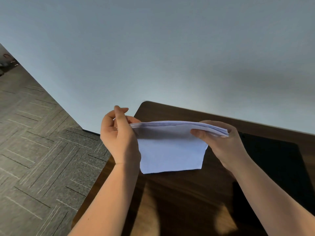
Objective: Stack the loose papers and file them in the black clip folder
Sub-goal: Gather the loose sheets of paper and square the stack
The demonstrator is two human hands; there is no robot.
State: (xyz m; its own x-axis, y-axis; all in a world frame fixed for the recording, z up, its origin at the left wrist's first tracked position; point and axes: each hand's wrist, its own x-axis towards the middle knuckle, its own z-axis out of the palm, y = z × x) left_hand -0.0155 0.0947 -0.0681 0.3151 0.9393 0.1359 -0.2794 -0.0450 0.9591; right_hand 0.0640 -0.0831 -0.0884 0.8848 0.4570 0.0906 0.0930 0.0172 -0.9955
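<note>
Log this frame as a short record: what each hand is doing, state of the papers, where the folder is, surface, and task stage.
left hand: left hand pinches the left end of the paper stack
right hand: right hand grips the right end, thumb on the near face
papers: gathered in one stack, held up above the table, sheet edges slightly fanned at the right end
folder: black clip folder lies flat on the table, right of the papers, partly behind the right forearm
surface: dark wooden table
stage: papers stacked, not yet filed

Dark wood table (179,201) w/ pale wall (153,48) behind, grey patterned floor (34,133) left.
</note>
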